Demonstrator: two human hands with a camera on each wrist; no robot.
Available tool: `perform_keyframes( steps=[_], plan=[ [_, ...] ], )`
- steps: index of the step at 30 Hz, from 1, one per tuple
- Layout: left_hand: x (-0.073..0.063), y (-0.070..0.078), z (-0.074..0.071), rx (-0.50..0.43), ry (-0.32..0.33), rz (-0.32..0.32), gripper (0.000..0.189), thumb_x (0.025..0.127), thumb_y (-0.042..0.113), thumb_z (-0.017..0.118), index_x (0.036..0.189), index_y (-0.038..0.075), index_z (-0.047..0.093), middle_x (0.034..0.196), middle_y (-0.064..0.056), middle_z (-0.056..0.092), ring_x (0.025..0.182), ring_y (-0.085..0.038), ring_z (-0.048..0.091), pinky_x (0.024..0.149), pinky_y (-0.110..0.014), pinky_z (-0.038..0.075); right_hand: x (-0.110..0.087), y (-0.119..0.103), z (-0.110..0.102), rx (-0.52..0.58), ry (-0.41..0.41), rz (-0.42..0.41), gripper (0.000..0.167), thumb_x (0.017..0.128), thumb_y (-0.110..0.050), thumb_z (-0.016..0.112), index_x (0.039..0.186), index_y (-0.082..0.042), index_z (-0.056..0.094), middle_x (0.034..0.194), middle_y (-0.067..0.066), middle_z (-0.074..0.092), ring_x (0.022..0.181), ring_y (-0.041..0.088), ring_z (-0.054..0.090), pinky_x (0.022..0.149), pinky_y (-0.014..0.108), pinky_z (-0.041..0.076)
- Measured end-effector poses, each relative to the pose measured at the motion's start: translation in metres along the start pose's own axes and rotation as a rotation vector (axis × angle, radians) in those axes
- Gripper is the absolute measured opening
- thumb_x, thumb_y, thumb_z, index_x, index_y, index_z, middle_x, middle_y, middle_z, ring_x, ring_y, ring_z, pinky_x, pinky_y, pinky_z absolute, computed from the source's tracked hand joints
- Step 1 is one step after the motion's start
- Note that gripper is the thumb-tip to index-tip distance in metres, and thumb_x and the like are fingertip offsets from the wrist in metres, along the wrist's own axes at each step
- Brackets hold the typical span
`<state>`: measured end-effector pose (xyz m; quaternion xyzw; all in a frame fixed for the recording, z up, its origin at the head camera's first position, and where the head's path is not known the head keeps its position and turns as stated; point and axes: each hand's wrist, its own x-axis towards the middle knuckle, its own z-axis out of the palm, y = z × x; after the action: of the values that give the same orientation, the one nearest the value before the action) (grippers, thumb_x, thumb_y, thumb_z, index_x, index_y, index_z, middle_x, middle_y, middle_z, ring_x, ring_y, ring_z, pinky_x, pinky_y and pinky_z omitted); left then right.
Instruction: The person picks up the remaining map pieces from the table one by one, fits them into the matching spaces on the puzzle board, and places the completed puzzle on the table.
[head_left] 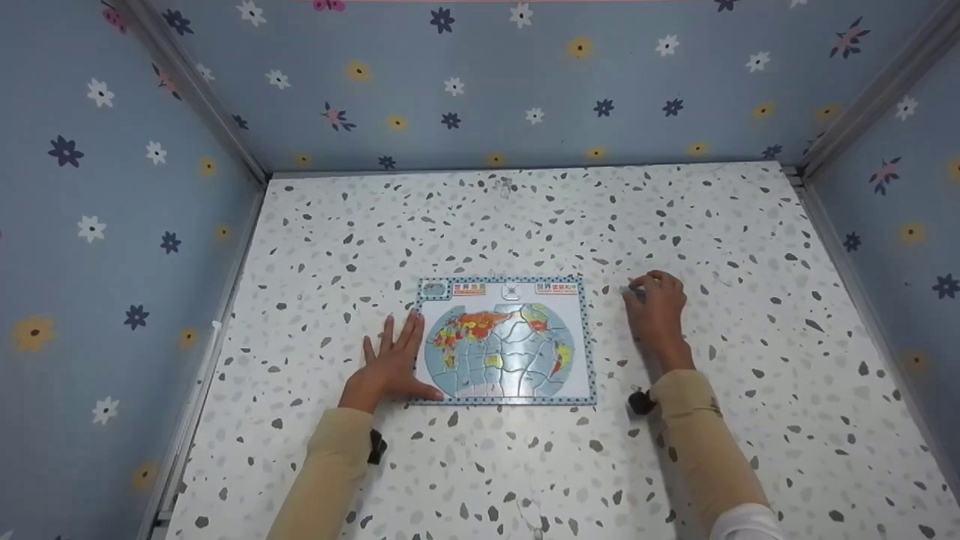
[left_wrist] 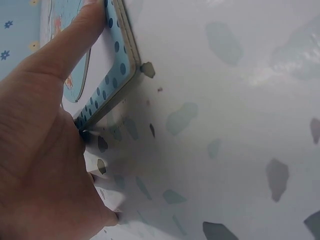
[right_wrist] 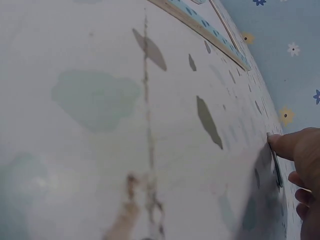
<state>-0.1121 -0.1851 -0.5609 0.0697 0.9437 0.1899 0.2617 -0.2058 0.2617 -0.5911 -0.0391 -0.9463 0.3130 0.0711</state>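
A world-map jigsaw puzzle [head_left: 501, 352] lies flat on the speckled table, framed by a blue dotted border. White backing shows at the map's upper edge. My left hand [head_left: 390, 371] has its fingers spread along the puzzle's left edge, its thumb on the near left corner; the left wrist view shows that thumb [left_wrist: 65, 50] over the dotted border. To the right of the puzzle, my right hand [head_left: 658, 315] pinches a small, thin puzzle piece [head_left: 636, 291]. In the right wrist view the piece [right_wrist: 276, 162] is seen edge-on, close to the tabletop, its printed face hidden.
The white speckled table [head_left: 360, 225] extends around the puzzle on all sides. Blue flowered panels [head_left: 510, 82] stand at its back, left and right. A small black device [head_left: 377, 447] sits at the left wrist and another [head_left: 640, 402] at the right.
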Motion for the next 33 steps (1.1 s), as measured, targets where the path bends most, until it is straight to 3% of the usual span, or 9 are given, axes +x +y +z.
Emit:
perform_keyframes(
  steps=[11,17,23,33],
  plan=[
    [0.001,0.000,0.001,0.008,-0.008,-0.010,0.139,0.058,0.067,0.080,0.154,0.018,-0.008,0.161,-0.001,-0.018,0.144,-0.035,-0.024,0.109,-0.068,-0.011,-0.004,-0.006,0.000,-0.002,0.014,-0.014,0.018,0.092,-0.022,0.063,0.095,-0.005,0.063,0.132,0.015,0.048,0.132,0.035,0.032,0.111,0.052,0.023],
    [0.000,0.000,0.000,-0.010,-0.007,-0.009,0.140,0.057,0.066,0.080,0.154,0.018,-0.007,0.161,-0.001,-0.018,0.145,-0.035,-0.024,0.109,-0.068,-0.012,-0.006,-0.010,0.003,-0.014,-0.008,0.030,0.021,0.094,-0.028,0.060,0.097,-0.008,0.063,0.137,0.012,0.045,0.139,0.034,0.026,0.116,0.051,0.018],
    [0.002,-0.001,0.000,-0.003,-0.015,-0.012,0.140,0.057,0.068,0.079,0.154,0.018,-0.008,0.161,-0.001,-0.018,0.144,-0.035,-0.024,0.109,-0.068,-0.012,-0.010,-0.030,0.007,0.012,-0.023,0.035,0.020,0.093,-0.032,0.060,0.097,-0.013,0.063,0.142,0.007,0.042,0.139,0.031,0.027,0.114,0.050,0.023],
    [-0.002,0.001,-0.001,-0.023,-0.014,-0.014,0.139,0.058,0.066,0.080,0.154,0.019,-0.008,0.161,0.000,-0.018,0.144,-0.034,-0.025,0.110,-0.067,-0.013,-0.012,-0.062,0.020,-0.007,0.005,-0.165,0.018,0.089,-0.023,0.068,0.094,-0.006,0.066,0.131,0.012,0.051,0.130,0.033,0.037,0.109,0.052,0.026]
  ],
)
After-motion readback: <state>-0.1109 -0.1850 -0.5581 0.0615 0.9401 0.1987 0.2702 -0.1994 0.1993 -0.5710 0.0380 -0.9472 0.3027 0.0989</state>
